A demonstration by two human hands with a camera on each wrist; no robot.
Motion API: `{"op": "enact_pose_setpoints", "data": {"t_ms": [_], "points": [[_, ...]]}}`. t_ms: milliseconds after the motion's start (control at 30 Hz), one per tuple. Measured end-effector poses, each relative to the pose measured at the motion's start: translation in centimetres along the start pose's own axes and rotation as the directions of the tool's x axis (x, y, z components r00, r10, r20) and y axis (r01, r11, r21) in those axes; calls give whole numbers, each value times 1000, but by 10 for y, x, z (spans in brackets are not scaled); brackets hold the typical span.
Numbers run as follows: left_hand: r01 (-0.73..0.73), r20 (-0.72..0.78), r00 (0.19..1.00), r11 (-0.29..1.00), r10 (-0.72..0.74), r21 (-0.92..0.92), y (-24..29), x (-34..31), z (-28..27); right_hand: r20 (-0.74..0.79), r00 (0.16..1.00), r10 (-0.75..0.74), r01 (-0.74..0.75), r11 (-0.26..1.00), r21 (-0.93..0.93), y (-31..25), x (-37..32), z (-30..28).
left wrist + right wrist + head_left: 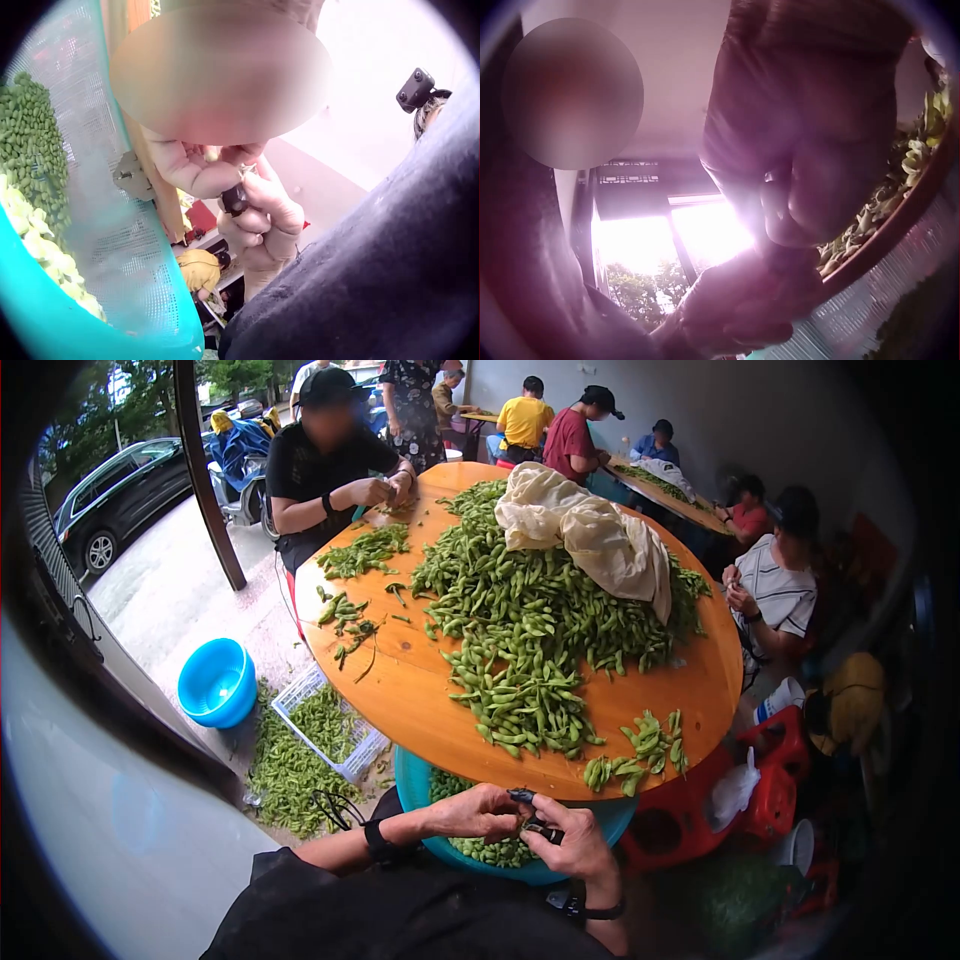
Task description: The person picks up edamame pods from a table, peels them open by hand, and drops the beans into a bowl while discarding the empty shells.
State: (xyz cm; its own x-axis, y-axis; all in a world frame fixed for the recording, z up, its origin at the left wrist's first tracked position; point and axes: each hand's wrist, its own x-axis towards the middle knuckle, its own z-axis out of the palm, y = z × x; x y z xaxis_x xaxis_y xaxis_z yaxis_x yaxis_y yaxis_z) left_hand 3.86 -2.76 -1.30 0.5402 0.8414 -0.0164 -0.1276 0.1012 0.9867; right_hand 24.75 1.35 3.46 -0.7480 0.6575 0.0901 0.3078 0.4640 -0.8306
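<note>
Both hands meet over a teal basin [408, 785], at the near edge of the round table. My left hand [475, 813] has its fingers curled in, pinching a small soybean pod [211, 154] that is mostly hidden by the fingers. Against it, my right hand [578, 844] pinches the same spot, pale shreds [247, 170] showing between the fingertips. Dark covers [235, 199] sit on the right hand's digits. Shelled green beans [34, 142] lie in the mesh-lined basin below. In the right wrist view both hands are dark against the light, and the pod is hidden.
A large heap of pods [540, 610] covers much of the wooden table [400, 650], a cream cloth [585, 530] on top. Left on the floor are a blue basin [217, 682], a white crate [365, 758] and loose pods. Red stools [680, 815] stand right; other people sit around.
</note>
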Motion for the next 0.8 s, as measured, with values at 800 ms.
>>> {"op": "enact_pose_setpoints", "data": {"t_ms": [800], "points": [[20, -128, 882, 236, 454, 972, 22, 28, -55, -474, 871, 130, -227, 961, -155, 1, 3, -27]]}}
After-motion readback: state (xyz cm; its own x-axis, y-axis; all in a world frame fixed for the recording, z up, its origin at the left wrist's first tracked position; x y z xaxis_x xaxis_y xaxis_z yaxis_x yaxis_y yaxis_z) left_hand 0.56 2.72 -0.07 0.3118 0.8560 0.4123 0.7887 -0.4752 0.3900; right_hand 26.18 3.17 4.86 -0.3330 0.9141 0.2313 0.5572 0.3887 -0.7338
